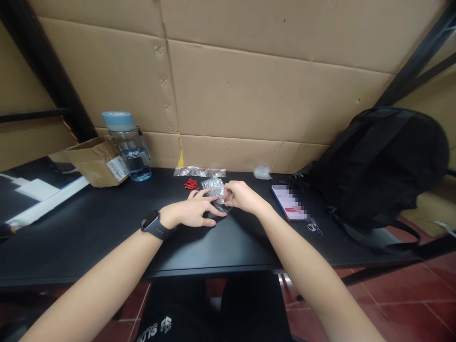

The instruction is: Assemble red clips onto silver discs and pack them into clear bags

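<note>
A clear, shiny plastic bag (213,186) lies on the black table between my hands, with a silvery content showing through. My left hand (194,209) rests on its near left side, palm down and fingers spread. At the bag's right edge, my right hand (239,195) is closed in a pinch. A bit of red shows by its fingertips, but whether they grip that or the plastic I cannot tell. Just beyond my left fingers sits a small pile of red pieces (191,184). Behind it lies a row of clear packets (200,172) with silvery and red contents.
A blue-lidded water bottle (132,154) and an open cardboard box (96,164) stand at the back left. Toward the right lie a crumpled clear plastic bag (262,172), a phone (288,203), a key ring (312,227) and a black backpack (384,166). A cardboard wall (242,95) closes the back.
</note>
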Available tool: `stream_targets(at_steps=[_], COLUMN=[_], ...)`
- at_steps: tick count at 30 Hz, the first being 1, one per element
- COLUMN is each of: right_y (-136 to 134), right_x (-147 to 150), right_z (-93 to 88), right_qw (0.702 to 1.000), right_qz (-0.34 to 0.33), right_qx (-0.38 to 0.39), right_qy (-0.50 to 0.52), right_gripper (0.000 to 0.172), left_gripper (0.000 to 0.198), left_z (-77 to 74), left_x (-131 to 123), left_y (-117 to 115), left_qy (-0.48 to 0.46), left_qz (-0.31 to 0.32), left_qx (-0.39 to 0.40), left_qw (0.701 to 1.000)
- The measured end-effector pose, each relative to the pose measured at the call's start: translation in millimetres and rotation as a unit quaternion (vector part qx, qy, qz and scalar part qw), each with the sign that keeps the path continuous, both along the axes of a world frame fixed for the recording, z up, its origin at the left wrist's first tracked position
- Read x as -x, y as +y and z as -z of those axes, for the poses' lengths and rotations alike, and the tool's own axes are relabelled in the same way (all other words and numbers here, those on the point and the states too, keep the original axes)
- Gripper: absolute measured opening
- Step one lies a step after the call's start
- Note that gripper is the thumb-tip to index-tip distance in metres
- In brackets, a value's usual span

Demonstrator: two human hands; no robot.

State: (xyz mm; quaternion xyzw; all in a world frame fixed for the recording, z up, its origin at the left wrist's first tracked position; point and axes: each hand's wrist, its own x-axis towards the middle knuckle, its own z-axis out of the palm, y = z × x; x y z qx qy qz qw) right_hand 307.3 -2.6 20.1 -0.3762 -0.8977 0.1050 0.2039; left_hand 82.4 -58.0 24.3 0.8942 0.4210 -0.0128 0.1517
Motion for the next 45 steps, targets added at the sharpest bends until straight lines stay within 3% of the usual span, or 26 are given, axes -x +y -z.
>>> stream_targets(at_steps=[7,12,15,18,22,26,29,34,40,45], right_y=[4.0,12.6,18.4,24.1,30.8,33.5,31.9,25.2,23.0,26.9], right_x=[4.1,11.8,4.1,-12.5,-28.9,-27.7,-23.3,-23.3,-25.3,-32.4], right_z=[6.8,19.0,16.8,9.5,6.8,13.4,14.3,6.0,2.1,-1.0], right_qw=[0.992,0.987,0.998,0.986,0.982,0.987,0.986,0.985,0.985,0.983], right_qz=[0.084,0.132,0.047,-0.058,-0.06,-0.099,-0.117,-0.119,-0.07,-0.065], right_qx=[-0.088,-0.092,-0.001,0.096,0.092,0.087,0.086,0.097,0.129,0.149], right_qy=[-0.046,-0.018,0.047,0.123,0.153,0.095,0.084,0.079,0.091,0.083], right_gripper=[0.026,0.021,0.025,0.025,0.011,0.03,0.032,0.009,0.007,0.007], left_gripper=[0.047,0.044,0.029,0.03,0.024,0.022,0.031,0.041,0.02,0.017], left_z=[-2.4,-1.1,-5.1,-7.2,4.3,19.8,22.5,14.9,9.2,10.8], left_x=[-0.6,0.6,7.1,15.9,18.6,9.5,4.2,2.0,0.8,3.7], left_y=[-1.0,-0.2,3.4,11.2,24.1,29.3,26.1,18.3,19.1,24.9], left_qy=[0.0,-0.015,-0.053,-0.138,-0.194,-0.165,-0.152,-0.162,-0.188,-0.218], left_qz=[0.003,-0.001,0.016,0.056,-0.049,-0.084,-0.069,-0.065,-0.112,-0.161], left_qx=[-0.015,-0.017,-0.029,-0.06,-0.169,-0.215,-0.213,-0.196,-0.188,-0.143], left_qw=[1.0,1.0,0.998,0.987,0.965,0.959,0.963,0.965,0.957,0.952])
